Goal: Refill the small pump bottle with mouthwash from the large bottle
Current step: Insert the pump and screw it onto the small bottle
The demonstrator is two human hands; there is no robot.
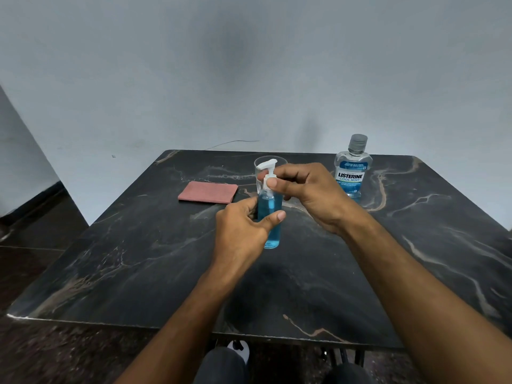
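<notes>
The small pump bottle (pixel 271 217) stands upright near the middle of the dark marble table (pixel 138 259), filled with blue liquid. My left hand (pixel 243 231) grips its body, thumb across the front. My right hand (pixel 307 195) pinches the collar of the white pump head (pixel 267 169) between thumb and fingers. The large mouthwash bottle (pixel 352 169) stands at the back right with its grey cap on, about a hand's width from my right hand.
A clear drinking glass (pixel 260 164) stands just behind the pump bottle, partly hidden by it. A folded pink cloth (pixel 208 192) lies to the left at the back. A grey wall rises behind the table. My knees and one shoe show below the front edge.
</notes>
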